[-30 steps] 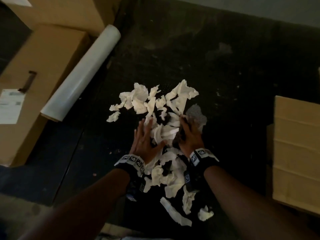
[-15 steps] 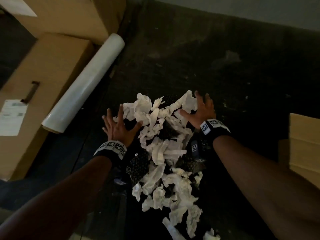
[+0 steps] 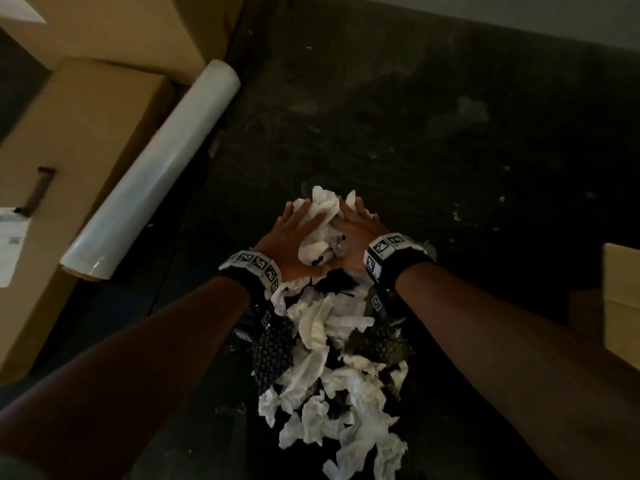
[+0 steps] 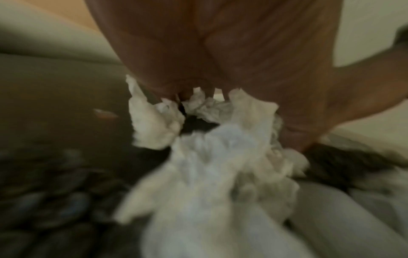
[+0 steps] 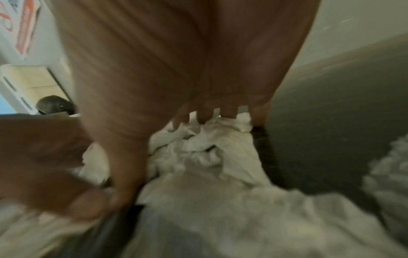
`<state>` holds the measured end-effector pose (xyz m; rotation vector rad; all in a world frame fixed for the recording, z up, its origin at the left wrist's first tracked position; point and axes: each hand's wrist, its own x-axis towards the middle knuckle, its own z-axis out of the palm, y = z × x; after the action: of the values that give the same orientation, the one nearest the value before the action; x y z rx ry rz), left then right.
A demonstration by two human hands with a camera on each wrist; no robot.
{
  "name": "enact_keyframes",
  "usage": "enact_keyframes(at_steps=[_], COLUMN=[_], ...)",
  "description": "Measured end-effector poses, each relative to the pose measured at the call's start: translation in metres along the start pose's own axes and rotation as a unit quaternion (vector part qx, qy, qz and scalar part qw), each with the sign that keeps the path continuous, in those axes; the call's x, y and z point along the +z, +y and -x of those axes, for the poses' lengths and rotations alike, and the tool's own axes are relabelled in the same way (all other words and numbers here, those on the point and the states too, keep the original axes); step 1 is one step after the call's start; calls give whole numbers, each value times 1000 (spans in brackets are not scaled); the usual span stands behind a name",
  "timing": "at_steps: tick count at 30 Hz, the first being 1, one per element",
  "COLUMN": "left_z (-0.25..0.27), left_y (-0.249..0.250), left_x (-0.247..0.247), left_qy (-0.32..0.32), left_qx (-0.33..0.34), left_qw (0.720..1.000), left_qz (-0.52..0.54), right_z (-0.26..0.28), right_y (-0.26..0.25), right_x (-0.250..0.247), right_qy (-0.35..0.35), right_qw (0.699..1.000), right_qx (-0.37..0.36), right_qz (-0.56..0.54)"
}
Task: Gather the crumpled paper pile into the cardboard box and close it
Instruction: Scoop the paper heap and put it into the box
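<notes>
Your left hand (image 3: 294,233) and right hand (image 3: 356,233) press flat-fingered against the crumpled paper pile (image 3: 332,358) on the floor (image 3: 415,133) — gathering only begun; boxing and closing the cardboard box (image 3: 621,299) remain.

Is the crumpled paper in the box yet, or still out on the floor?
Still out. The crumpled paper lies on the dark floor; both hands press a clump together.

Crinkled matt paper (image 3: 325,344); glossy plastic-film roll (image 3: 156,168).
</notes>
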<state>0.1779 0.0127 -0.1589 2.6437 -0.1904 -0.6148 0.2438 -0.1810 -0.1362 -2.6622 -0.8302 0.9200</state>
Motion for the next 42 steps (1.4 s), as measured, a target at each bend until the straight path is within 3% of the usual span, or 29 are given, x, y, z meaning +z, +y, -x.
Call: enact_keyframes(at_steps=[3, 6, 13, 19, 23, 28, 31, 34, 37, 42], left_z=[2, 12, 32, 78, 127, 171, 185, 196, 210, 243], left_y=[10, 25, 56, 79, 97, 98, 92, 85, 88, 94], left_x=[8, 17, -1, -36, -31, 35, 70, 73, 53, 36], left_qy=[-15, 12, 43, 190, 228, 163, 98, 33, 44, 126], left_qx=[-12, -22, -50, 52, 106, 89, 88, 50, 39, 17], left_qw=[999, 998, 996, 973, 957, 966, 986, 998, 998, 991], left_qz=[34, 66, 52, 119, 143, 178, 106, 37, 31, 45], right_z=[8, 14, 37, 102, 155, 198, 206, 210, 225, 265], right_y=[-6, -8, -25, -51, -68, -75, -68, -60, -55, -55], right_x=[9, 22, 1, -38, -21, 51, 98, 112, 102, 98], right_qy=[49, 110, 92, 198, 236, 193, 125, 110, 140, 255], right_qw=[998, 993, 996, 978, 966, 975, 991, 993, 988, 962], right_qx=[-13, -14, 11, -26, -48, -29, 6, 28, 24, -20], right_qz=[-46, -29, -6, -59, -95, -105, -56, -36, -64, -98])
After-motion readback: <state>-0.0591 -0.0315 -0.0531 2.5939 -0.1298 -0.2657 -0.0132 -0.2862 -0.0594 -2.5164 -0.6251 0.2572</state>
